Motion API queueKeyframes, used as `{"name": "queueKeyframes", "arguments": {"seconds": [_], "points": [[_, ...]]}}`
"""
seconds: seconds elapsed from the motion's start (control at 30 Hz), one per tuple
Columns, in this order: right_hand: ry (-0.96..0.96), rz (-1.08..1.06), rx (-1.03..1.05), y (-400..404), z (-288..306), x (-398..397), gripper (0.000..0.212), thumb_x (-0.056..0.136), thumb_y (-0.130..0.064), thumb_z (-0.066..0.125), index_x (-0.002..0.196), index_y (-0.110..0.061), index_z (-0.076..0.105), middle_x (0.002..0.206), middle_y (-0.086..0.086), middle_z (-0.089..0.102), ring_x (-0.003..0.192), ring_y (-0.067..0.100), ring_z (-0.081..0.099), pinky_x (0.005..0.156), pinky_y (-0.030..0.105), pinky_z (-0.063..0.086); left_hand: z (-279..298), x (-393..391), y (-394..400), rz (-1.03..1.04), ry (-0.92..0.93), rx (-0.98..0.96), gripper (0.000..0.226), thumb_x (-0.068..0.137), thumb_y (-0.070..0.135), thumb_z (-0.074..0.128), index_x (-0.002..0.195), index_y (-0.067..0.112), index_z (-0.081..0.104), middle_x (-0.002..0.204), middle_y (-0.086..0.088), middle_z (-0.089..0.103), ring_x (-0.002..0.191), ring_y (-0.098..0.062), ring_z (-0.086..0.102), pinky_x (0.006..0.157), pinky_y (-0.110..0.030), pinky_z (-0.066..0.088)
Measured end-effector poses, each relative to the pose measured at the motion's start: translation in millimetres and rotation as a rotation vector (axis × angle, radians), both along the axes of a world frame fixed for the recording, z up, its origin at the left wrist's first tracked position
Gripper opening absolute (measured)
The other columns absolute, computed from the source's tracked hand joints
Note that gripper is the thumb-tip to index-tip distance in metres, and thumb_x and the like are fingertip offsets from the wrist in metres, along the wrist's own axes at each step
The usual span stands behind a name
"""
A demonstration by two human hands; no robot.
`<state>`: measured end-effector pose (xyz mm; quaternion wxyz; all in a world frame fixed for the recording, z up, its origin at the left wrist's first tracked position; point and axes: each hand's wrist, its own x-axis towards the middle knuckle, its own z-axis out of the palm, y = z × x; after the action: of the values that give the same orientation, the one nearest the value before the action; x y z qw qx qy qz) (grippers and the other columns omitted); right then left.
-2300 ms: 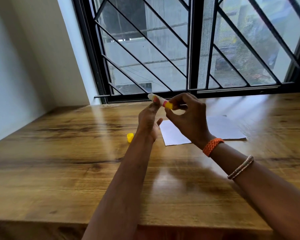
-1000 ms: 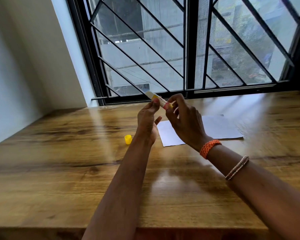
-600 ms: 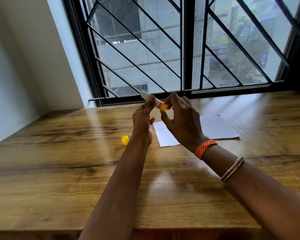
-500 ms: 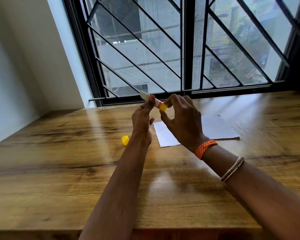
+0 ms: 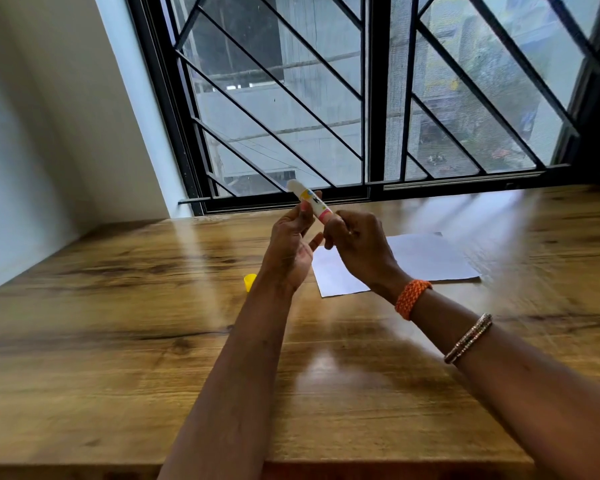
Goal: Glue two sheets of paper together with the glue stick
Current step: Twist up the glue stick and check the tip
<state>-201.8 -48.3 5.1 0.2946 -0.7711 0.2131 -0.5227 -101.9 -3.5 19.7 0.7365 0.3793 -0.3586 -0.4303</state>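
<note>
Both hands hold a white glue stick [image 5: 309, 199] up above the wooden table [image 5: 118, 341], its bare white tip pointing up and left. My left hand [image 5: 291, 247] pinches the tube's middle between thumb and fingertips. My right hand [image 5: 357, 244] has its fingers curled round the tube's lower end, which they hide. The stick's yellow cap [image 5: 249, 282] lies on the table just left of my left wrist. White paper [image 5: 423, 258] lies flat on the table behind my right hand; I cannot tell how many sheets.
A black barred window [image 5: 368, 98] runs along the table's far edge. A white wall [image 5: 32, 133] closes the left side. The table's near edge lies at the bottom of the view.
The glue stick stays in both hands. My right hand's fingers now cover the yellow lower end that showed before. Hands and view shifted slightly.
</note>
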Motion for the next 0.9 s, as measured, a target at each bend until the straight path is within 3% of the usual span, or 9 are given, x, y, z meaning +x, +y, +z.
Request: {"name": "queueKeyframes", "arguments": {"seconds": [0.07,0.2,0.3,0.4,0.5,0.63,0.7,0.8,0.9], "points": [[-0.08,0.122,0.134,3,2,0,0.042,0.099,-0.013,0.041,0.058,-0.012,0.052,0.055,0.0,0.053,0.045,-0.002,0.053,0.049,0.012,0.042,0,0,1,-0.023,-0.021,-0.012,0.028,0.1,0.018,0.036,0.084,0.017,0.06,0.069,0.007,0.067,0.078,-0.01,0.055,0.075,-0.032,0.041],[-0.16,0.216,0.348,4,4,-2,0.047,0.103,-0.021,0.029,0.065,-0.008,0.052,0.059,0.005,0.051,0.045,-0.001,0.052,0.051,0.014,0.044,0,-4,0,-0.016,-0.036,-0.016,0.024,0.098,0.018,0.039,0.087,0.018,0.06,0.084,0.004,0.065,0.094,-0.011,0.054,0.088,-0.037,0.039],[-0.067,0.11,0.242,5,2,-1,0.034,0.102,-0.021,0.032,0.084,-0.004,0.055,0.069,0.004,0.059,0.053,-0.002,0.056,0.052,0.01,0.043,-2,-3,-2,0.12,-0.089,0.037,0.015,0.094,0.022,0.051,0.085,0.02,0.063,0.086,0.003,0.066,0.1,-0.019,0.055,0.086,-0.038,0.04],[-0.035,0.019,0.201,7,0,1,0.016,0.099,-0.023,0.043,0.1,-0.008,0.048,0.084,0.005,0.063,0.069,0.005,0.059,0.059,0.019,0.048,-2,-5,0,0.272,-0.135,0.107,0.008,0.087,0.025,0.062,0.079,0.021,0.063,0.082,0.007,0.062,0.086,-0.008,0.055,0.073,-0.028,0.038],[-0.004,-0.057,0.111,8,-2,0,0.028,0.092,-0.024,0.059,0.108,-0.006,0.045,0.09,0.008,0.062,0.073,0.011,0.056,0.056,0.006,0.043,-1,-9,0,0.324,-0.096,0.119,0.014,0.084,0.026,0.066,0.077,0.017,0.059,0.078,0.006,0.06,0.076,-0.001,0.052,0.066,-0.023,0.037],[0.05,-0.172,-0.076,11,-5,0,0.032,0.086,-0.01,0.066,0.109,-0.001,0.047,0.094,0.008,0.064,0.075,0.013,0.055,0.057,-0.001,0.04,-2,-9,-1,0.376,-0.057,0.159,0.02,0.081,0.031,0.069,0.081,0.014,0.058,0.077,0.006,0.057,0.075,-0.001,0.049,0.072,-0.024,0.036],[0.041,-0.202,-0.107,9,-7,0,0.027,0.084,-0.011,0.068,0.103,-0.003,0.051,0.094,0.009,0.068,0.077,0.014,0.059,0.063,0.008,0.048,-2,-10,-1,0.383,-0.052,0.168,0.02,0.08,0.031,0.07,0.075,0.016,0.057,0.075,0.006,0.056,0.075,-0.002,0.048,0.08,-0.027,0.036],[0.053,-0.272,-0.157,3,-10,0,0.022,0.081,-0.017,0.071,0.094,-0.011,0.055,0.087,0.002,0.07,0.078,0.018,0.065,0.073,0.047,0.053,0,-11,1,0.383,-0.013,0.182,0.018,0.079,0.028,0.071,0.073,0.016,0.059,0.077,0.007,0.057,0.086,-0.009,0.05,0.091,-0.033,0.038],[0.068,-0.332,-0.174,1,-11,2,0.016,0.082,-0.017,0.069,0.089,-0.015,0.055,0.08,0.0,0.07,0.074,0.02,0.066,0.074,0.051,0.051,2,-11,1,0.351,0.022,0.188,0.016,0.08,0.023,0.071,0.072,0.016,0.059,0.078,0.008,0.057,0.095,-0.012,0.048,0.098,-0.036,0.037]]}}
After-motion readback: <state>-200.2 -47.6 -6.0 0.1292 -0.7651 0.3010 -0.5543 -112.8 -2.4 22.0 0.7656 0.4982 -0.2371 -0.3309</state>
